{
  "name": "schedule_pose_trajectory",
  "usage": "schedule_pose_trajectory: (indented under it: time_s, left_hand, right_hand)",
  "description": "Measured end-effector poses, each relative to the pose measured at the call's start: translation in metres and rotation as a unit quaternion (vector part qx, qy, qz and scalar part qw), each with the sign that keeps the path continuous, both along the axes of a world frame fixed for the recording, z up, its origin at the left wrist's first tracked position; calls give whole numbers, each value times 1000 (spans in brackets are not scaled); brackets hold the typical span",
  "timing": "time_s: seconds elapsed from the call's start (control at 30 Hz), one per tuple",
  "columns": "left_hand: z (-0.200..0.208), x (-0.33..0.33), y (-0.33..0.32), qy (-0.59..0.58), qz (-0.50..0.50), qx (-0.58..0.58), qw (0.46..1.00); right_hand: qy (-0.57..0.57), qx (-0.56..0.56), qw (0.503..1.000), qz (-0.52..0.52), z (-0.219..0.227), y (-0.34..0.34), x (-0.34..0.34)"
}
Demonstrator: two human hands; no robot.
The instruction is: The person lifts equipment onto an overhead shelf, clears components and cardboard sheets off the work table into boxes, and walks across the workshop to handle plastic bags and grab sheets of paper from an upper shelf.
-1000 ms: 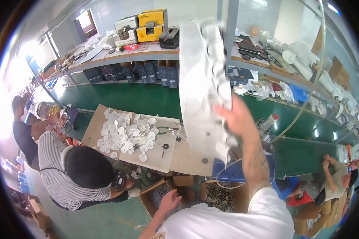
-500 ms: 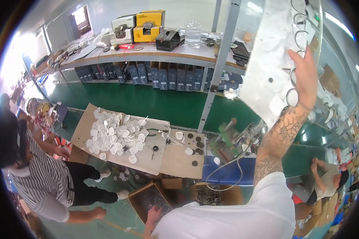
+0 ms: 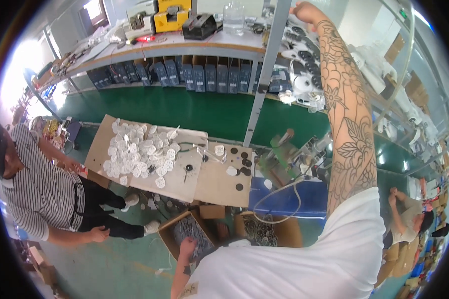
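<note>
My right hand (image 3: 309, 14) is raised high, beside the grey metal post (image 3: 268, 60). Its fingers reach left toward the post, and nothing shows in them. Below it, several black and white round parts (image 3: 304, 60) lie on a shelf, partly behind my tattooed forearm. Down low, my left hand (image 3: 186, 247) is closed at the front of a cardboard box (image 3: 167, 239) of small grey parts (image 3: 190, 229). What its fingers hold, if anything, I cannot make out. On the cardboard-covered bench lies a heap of white perforated discs (image 3: 139, 152), with several black discs (image 3: 239, 187) to their right.
A green bench-top machine (image 3: 279, 155) stands near a blue mat (image 3: 284, 199) with a looped pale hose. Another box holds metal rings (image 3: 257, 231). At left stands a person in a striped shirt (image 3: 40, 184); another person (image 3: 406, 214) is at far right. Dark blue boxes (image 3: 199, 74) line the lower shelf.
My right hand has moved up and left, away from the white sheet with rings, which has gone from view. The shelf parts behind it now show. My left hand has shifted slightly.
</note>
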State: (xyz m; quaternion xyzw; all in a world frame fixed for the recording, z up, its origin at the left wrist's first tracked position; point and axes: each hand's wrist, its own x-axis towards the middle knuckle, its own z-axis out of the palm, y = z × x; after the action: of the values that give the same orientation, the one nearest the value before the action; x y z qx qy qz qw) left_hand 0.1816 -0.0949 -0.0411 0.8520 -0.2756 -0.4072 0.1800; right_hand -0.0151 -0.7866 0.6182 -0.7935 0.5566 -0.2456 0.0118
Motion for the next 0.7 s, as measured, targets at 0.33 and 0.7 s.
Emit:
schedule_pose_trajectory:
  time_s: [0.33,0.7]
  left_hand:
    - [-30,-24,58,5,-54,53,997]
    - [-1,13,19,65,64,26,996]
  right_hand:
    - [-503,39,746,434,-155,321,-2]
    - [1,211,966,151,-590,331,12]
